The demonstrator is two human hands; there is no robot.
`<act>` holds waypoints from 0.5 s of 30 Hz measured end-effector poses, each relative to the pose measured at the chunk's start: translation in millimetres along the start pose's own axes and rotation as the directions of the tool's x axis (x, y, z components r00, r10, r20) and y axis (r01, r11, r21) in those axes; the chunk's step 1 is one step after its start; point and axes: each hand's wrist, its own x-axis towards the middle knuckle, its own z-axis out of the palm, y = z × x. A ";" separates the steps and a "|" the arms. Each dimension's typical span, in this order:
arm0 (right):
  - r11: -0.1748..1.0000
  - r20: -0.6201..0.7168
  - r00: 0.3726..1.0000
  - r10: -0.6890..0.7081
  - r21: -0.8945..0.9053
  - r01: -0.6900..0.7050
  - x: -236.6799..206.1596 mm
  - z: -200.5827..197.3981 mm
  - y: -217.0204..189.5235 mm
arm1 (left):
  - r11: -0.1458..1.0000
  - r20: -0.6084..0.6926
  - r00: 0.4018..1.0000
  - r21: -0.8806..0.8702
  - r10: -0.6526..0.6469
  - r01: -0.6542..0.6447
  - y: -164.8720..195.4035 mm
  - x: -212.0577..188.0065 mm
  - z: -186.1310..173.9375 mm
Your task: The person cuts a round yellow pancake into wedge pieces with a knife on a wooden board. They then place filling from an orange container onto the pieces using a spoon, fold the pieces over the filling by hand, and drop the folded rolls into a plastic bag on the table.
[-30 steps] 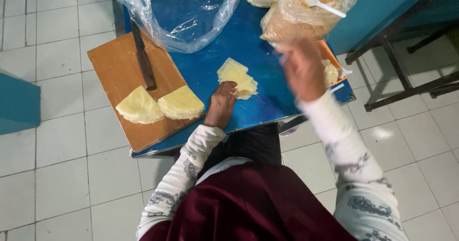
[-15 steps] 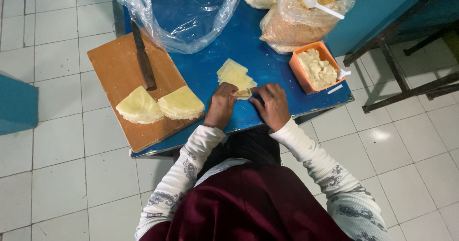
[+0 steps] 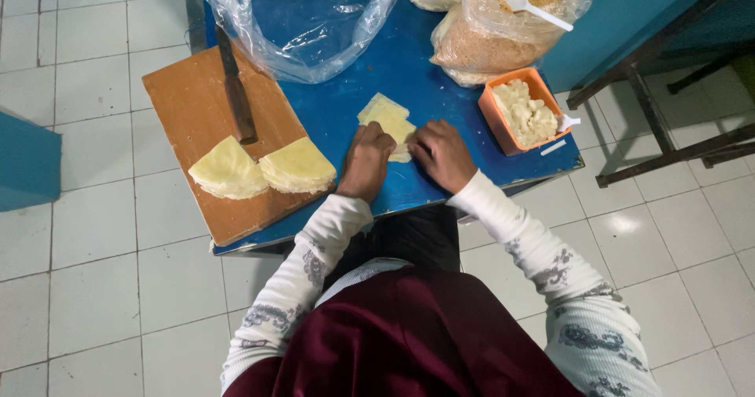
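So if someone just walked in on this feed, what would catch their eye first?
Both hands, left hand and right hand, press on a pale yellow wrapper at the middle of the blue table. Left of them, two wrapper stacks lie on a wooden board; right sits an orange tub of filling.

Both arms reach forward in patterned sleeves — the left hand (image 3: 366, 161) and right hand (image 3: 443, 155) sit side by side, fingers curled downward, knuckles up.

Pale yellow pastry sheet (image 3: 387, 116) on blue table (image 3: 440, 82), orange tub (image 3: 497, 114), brown board (image 3: 189, 114), white floral-print sleeves (image 3: 519, 232).
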 end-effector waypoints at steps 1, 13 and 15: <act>0.997 0.028 0.999 0.017 0.069 -0.019 4.2 0.9 -1.3 | 1.000 -0.003 1.000 0.017 -0.003 0.003 -2.4 -0.1 -1.1; 0.997 -0.015 0.999 -0.036 0.069 0.037 -35.5 -25.3 -92.8 | 0.996 0.030 0.999 -0.089 -0.011 0.014 52.4 -46.5 -48.7; 0.997 0.022 0.997 -0.070 0.046 0.069 -33.8 -26.6 -94.5 | 0.993 0.054 0.998 -0.113 -0.024 0.030 51.3 -47.0 -53.3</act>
